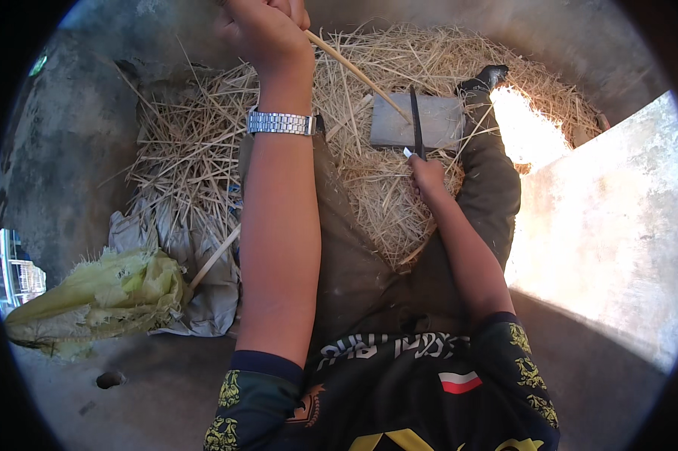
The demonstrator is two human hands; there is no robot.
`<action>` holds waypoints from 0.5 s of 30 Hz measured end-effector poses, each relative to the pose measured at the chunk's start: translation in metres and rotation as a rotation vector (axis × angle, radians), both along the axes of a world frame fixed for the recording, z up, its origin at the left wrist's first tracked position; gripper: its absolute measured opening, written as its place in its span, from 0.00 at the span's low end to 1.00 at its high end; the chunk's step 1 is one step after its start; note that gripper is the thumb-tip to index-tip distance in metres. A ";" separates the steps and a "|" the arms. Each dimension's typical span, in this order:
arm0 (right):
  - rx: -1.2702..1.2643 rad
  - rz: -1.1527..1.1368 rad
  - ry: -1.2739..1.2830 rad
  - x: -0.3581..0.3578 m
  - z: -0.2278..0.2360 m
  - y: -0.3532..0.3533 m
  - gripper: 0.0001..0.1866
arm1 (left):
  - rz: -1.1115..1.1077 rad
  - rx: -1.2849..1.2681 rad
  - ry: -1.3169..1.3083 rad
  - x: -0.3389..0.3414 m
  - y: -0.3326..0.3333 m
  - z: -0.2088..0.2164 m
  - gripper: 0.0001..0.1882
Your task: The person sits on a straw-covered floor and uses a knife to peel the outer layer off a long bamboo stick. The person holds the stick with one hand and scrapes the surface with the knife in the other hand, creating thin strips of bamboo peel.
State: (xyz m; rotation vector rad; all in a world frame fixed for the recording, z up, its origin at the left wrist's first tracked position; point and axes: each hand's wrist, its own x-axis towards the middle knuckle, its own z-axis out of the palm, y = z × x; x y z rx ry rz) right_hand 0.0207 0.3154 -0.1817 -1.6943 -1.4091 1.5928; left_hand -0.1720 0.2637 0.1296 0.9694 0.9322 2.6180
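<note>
My left hand (267, 22) is raised at the top of the head view, its fingers closed round the upper end of a thin pale stick (354, 69). The stick slants down to the right, and its lower end meets a grey block (393, 134) lying between my legs. In my right hand (427, 177) is a long dark-bladed knife (417, 124), with the fingers wrapped round its handle. Its blade points away from me across the block, just right of the stick's lower end. Whether blade and stick touch, I cannot tell.
Straw and shavings (196, 143) lie heaped around the block and my legs. A yellow-green woven sack (113, 293) and a grey cloth or sheet (211, 301) lie at the left. Concrete walls (602, 218) stand on both sides. A small hole (110, 379) shows in the floor.
</note>
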 end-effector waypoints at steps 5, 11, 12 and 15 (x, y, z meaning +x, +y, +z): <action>0.467 -0.194 0.267 0.005 0.047 0.014 0.18 | -0.042 0.028 0.018 -0.007 0.001 -0.003 0.34; -0.304 0.079 0.192 -0.001 -0.006 0.000 0.16 | 0.027 -0.020 -0.052 0.014 0.000 0.013 0.34; -0.239 0.048 0.172 -0.001 -0.006 0.004 0.16 | 0.009 -0.026 -0.020 0.010 -0.001 0.011 0.35; 0.080 -0.019 0.124 -0.005 0.001 0.015 0.17 | 0.003 -0.013 0.039 -0.006 -0.002 0.001 0.35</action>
